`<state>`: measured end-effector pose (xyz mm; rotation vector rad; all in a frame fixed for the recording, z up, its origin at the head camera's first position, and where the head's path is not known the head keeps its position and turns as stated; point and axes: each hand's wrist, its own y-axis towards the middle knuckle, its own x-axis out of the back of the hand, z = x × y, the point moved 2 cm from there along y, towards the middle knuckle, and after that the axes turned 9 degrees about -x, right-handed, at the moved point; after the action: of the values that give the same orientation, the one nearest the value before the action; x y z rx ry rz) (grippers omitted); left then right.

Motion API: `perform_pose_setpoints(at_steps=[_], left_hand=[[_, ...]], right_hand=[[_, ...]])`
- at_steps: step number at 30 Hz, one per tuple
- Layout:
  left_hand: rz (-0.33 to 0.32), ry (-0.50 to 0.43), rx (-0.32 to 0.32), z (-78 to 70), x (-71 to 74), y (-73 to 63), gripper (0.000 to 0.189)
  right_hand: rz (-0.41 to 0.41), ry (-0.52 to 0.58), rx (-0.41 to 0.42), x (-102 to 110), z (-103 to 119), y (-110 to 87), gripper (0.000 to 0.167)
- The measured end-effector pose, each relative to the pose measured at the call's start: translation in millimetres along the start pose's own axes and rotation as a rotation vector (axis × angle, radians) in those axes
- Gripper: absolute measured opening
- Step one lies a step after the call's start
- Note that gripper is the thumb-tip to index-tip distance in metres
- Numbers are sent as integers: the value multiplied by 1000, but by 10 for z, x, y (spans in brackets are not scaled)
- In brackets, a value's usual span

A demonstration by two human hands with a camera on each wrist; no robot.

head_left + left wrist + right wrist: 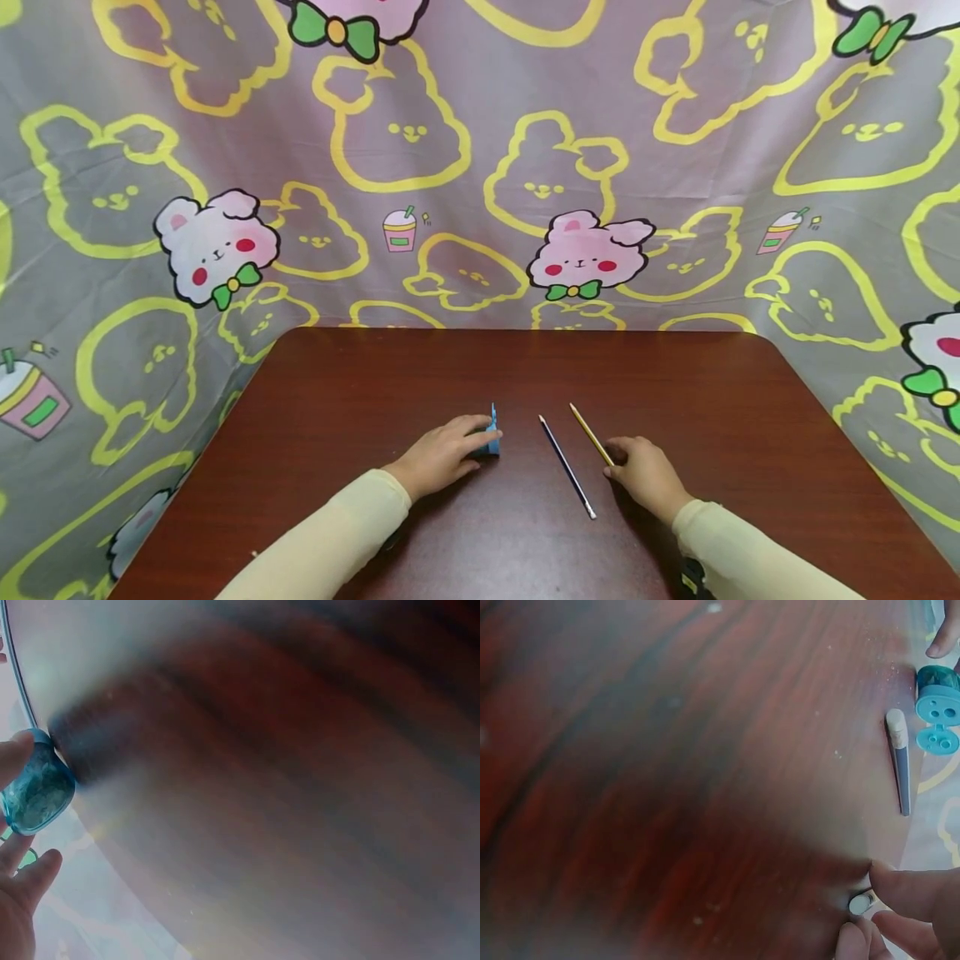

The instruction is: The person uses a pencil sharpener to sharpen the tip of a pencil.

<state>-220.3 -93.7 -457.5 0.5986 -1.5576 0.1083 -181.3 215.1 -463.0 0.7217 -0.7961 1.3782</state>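
My left hand (438, 457) grips a blue pencil sharpener (492, 447) standing on the table, fingers over its top and thumb low on the near side. In the left wrist view its translucent shavings container (37, 791) shows between fingers and thumb. Two round holes and a flipped-back lid (937, 740) face the right wrist camera. To the right, my right hand (651, 477) pinches a yellow pencil (588, 431) near its rear end, thumb and fingers around it; the point is directed away from me. Between the hands lies a dark blue pencil (567, 467), its white eraser end toward me.
The reddish-brown wooden table (360, 375) has rounded far corners. Behind it and along both sides hangs a grey curtain (465, 108) printed with yellow outlines and pink bunny faces. A few pale specks dot the tabletop in the right wrist view.
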Motion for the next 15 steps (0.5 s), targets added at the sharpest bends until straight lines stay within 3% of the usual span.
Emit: perform_pose_setpoints(at_steps=[15], left_hand=[[-1, -21, 8, -20, 6, 39, 51]], right_hand=[[-5, -9, -37, -34, 31, -1, 20]])
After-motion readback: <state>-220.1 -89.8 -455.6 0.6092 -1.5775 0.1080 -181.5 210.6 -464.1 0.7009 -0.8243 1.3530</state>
